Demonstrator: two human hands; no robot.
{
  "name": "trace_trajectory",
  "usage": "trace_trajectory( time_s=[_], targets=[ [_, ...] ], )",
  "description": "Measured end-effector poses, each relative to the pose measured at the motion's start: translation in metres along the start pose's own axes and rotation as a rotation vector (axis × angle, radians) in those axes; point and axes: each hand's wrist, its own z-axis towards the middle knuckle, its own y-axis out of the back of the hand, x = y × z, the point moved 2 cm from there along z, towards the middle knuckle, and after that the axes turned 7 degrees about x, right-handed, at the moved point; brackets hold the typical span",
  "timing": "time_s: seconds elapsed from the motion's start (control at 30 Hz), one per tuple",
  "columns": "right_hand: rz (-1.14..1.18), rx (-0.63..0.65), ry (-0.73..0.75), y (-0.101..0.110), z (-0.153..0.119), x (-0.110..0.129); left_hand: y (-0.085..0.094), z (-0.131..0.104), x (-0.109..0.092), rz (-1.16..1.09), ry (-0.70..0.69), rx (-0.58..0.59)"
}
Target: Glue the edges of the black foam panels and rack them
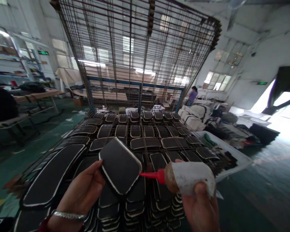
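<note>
My left hand [88,183] pinches the left edge of a dark flat panel [120,164] with a pale line along its rim. The panel is held tilted above the rack. My right hand [200,203] is wrapped round a glue bottle [190,177] with white covering and a brownish neck. The bottle lies sideways, its red nozzle [151,175] pointing left. The nozzle's tip is at the panel's right corner, seemingly touching it. Beneath both hands, many similar pale-edged dark panels [55,174] lie on the wire rack, some in stacks.
A wire-grid rack frame [140,42] rises tilted behind the panels. On the right stands a white bin [232,158] with dark scraps, near white bundles [195,112]. A person [192,95] in purple is farther back. A table [38,96] stands to the left.
</note>
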Motion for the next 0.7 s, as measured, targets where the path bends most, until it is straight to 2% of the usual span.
trace_trajectory(
  time_s=[0.2,0.47,0.6,0.7],
  targets=[
    [0.001,0.018,0.009,0.008,-0.011,-0.007,-0.009,0.0,0.007,-0.063,0.014,0.0],
    [0.048,0.006,-0.064,0.002,-0.025,-0.015,-0.022,-0.008,0.01,-0.041,0.016,-0.016],
    [0.022,0.025,-0.065,0.001,-0.017,-0.011,-0.018,-0.005,0.012,-0.042,-0.005,-0.001],
    [-0.024,-0.019,0.027,0.001,-0.003,0.001,-0.014,-0.003,0.014,-0.041,-0.003,-0.015]
  ],
)
